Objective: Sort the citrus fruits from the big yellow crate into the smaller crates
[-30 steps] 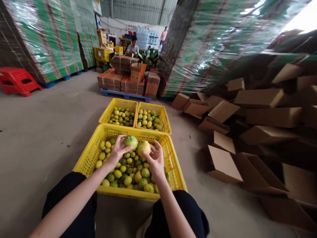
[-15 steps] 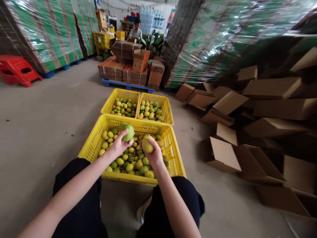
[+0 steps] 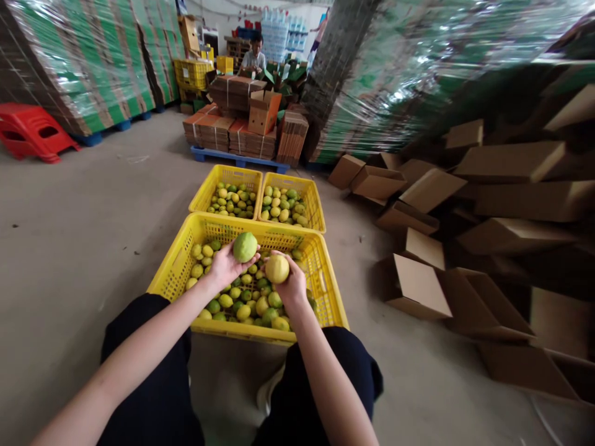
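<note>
Two fruits in hand over a yellow crate

Well to the left of the grip, a red stool [image 3: 35,132] stands on the floor. The left hand [image 3: 227,266] lies palm up, cradling a green fruit [image 3: 245,247] with its fingers underneath. Beyond that grip sits a small yellow crate [image 3: 199,195] of green and yellow fruit, while the large yellow crate [image 3: 179,260] spreads below both hands, many smaller fruits [image 3: 225,301] lying in it. Just right of the green fruit, apart from it and nearer the body, the right hand [image 3: 291,284] curls around a yellow fruit [image 3: 277,269]. Past this grip is another small crate [image 3: 316,204], also with fruit in it; well to the right lie heaped cardboard cartons [image 3: 421,285]
</note>
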A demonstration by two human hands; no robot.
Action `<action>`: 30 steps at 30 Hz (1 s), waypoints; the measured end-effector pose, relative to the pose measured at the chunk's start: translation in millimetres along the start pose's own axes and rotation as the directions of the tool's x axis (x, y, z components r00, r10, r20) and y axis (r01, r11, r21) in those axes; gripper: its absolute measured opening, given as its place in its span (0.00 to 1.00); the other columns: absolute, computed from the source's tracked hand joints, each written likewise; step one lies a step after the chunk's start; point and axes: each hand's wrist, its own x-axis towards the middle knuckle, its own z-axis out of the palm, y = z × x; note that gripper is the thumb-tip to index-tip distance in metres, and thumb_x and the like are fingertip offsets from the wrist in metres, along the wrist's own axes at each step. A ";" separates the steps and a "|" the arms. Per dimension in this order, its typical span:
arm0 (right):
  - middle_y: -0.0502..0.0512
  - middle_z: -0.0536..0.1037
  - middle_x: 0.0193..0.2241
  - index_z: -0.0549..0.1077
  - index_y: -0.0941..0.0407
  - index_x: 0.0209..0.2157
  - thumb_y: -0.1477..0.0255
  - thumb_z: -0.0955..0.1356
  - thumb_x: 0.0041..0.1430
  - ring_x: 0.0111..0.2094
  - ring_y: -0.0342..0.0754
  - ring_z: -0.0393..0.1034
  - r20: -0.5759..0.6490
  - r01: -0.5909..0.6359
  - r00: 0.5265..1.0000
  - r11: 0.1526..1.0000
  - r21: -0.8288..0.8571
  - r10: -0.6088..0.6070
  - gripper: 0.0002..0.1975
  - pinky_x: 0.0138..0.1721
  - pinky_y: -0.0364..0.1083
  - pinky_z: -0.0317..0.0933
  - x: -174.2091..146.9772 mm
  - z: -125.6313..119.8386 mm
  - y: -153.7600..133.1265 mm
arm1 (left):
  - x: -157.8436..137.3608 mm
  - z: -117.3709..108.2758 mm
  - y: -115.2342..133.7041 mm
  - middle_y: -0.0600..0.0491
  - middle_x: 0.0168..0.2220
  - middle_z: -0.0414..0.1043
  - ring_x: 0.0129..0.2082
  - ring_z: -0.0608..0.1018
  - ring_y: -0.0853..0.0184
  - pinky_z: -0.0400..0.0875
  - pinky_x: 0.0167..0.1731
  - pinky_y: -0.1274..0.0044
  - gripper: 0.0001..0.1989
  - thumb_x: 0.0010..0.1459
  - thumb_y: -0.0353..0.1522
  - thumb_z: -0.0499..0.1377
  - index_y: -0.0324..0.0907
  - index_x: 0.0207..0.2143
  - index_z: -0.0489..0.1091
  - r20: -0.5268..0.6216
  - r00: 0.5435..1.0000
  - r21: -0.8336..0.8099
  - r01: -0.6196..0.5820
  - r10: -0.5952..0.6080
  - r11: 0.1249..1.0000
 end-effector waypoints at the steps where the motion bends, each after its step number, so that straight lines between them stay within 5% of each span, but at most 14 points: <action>1: 0.54 0.81 0.24 0.76 0.56 0.32 0.62 0.72 0.50 0.23 0.49 0.75 0.020 -0.010 1.000 1.000 -0.019 0.011 0.12 0.24 0.46 0.68 -0.6 -1.1 0.1 | -0.6 -0.1 0.2 0.41 0.32 0.78 0.29 0.80 0.64 0.78 0.30 0.76 0.19 0.67 0.34 0.45 0.31 0.47 0.70 0.002 1.000 -0.007 0.004 -0.004 1.000; 7: 0.56 0.82 0.29 0.77 0.58 0.35 0.56 0.70 0.53 0.26 0.49 0.76 0.216 -0.123 0.970 0.991 0.043 0.111 0.19 0.26 0.46 0.69 -10.7 2.4 -5.3 | -5.7 0.4 5.1 0.46 0.29 0.77 0.21 0.77 0.68 0.74 0.19 0.81 0.19 0.64 0.38 0.50 0.33 0.47 0.70 0.003 1.000 0.004 0.001 -0.001 1.000; 14: 0.57 0.83 0.33 0.77 0.57 0.34 0.69 0.69 0.48 0.35 0.52 0.78 0.228 -0.098 0.971 0.991 0.090 0.075 0.10 0.39 0.50 0.74 -12.9 2.0 -13.5 | -7.3 -1.7 4.3 0.41 0.35 0.78 0.33 0.82 0.62 0.80 0.31 0.76 0.22 0.65 0.36 0.46 0.31 0.53 0.67 0.068 0.995 -0.096 0.075 -0.069 0.993; 19: 0.60 0.82 0.28 0.77 0.61 0.34 0.55 0.66 0.60 0.26 0.47 0.76 0.211 -0.159 0.965 0.987 -0.002 0.156 0.22 0.28 0.43 0.71 -6.4 -0.1 -12.4 | -1.3 -4.2 -3.4 0.40 0.36 0.78 0.25 0.81 0.64 0.77 0.25 0.76 0.30 0.69 0.44 0.41 0.30 0.58 0.63 0.167 0.968 0.023 0.187 -0.188 0.982; 23: 0.57 0.80 0.23 0.77 0.59 0.31 0.47 0.63 0.60 0.22 0.46 0.74 0.192 -0.170 0.965 0.983 -0.063 0.179 0.28 0.24 0.42 0.68 -4.3 -0.8 -10.5 | 2.0 -4.4 -7.5 0.39 0.35 0.78 0.21 0.78 0.66 0.75 0.22 0.78 0.39 0.67 0.52 0.35 0.28 0.56 0.64 0.149 0.956 0.121 0.236 -0.252 0.964; 30: 0.50 0.76 0.18 0.73 0.56 0.30 0.43 0.68 0.49 0.19 0.45 0.69 0.092 -0.029 0.995 0.978 -0.207 0.049 0.28 0.21 0.43 0.64 -3.3 0.6 -4.8 | 3.8 -9.6 -13.8 0.45 0.36 0.77 0.27 0.79 0.67 0.74 0.27 0.79 0.23 0.61 0.44 0.59 0.37 0.51 0.65 0.172 0.969 0.275 0.126 -0.178 0.953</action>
